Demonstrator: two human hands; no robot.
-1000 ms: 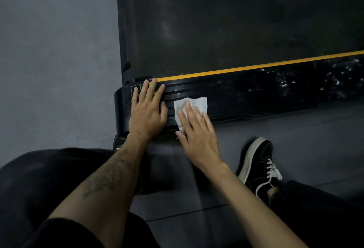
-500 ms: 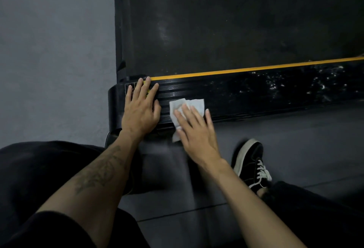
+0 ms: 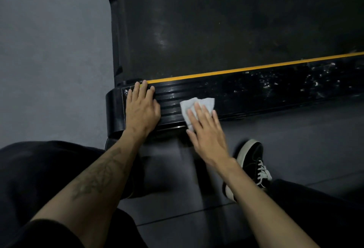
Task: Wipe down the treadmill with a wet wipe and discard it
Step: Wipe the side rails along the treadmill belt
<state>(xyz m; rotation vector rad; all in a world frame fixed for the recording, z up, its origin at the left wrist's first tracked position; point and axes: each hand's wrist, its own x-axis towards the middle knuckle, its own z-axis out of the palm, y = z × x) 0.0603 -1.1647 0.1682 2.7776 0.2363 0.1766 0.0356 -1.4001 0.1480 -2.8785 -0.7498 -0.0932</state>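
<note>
The left hand (image 3: pixel 142 110) lies flat, fingers straight, on the ribbed, glossy black side rail (image 3: pixel 246 94) of the treadmill (image 3: pixel 216 21), holding nothing. Just right of it, the right hand (image 3: pixel 206 129) presses the wet wipe (image 3: pixel 199 105) onto the rail with straight fingers. Thin, limp and damp, the wipe likely bunches easily; a pinch at its crumpled middle would lift it.

1. No word, brand name or number can be read anywhere in the head view.
2. A small label (image 3: pixel 129 91) sits at the left end of the treadmill (image 3: pixel 216 98) side rail. It shows a tiny pale mark and a bit of yellow, too small and blurred to make out.
3. The left hand (image 3: pixel 141 110) lies flat over most of that label, its fingers (image 3: pixel 144 88) hiding the rest.
</note>
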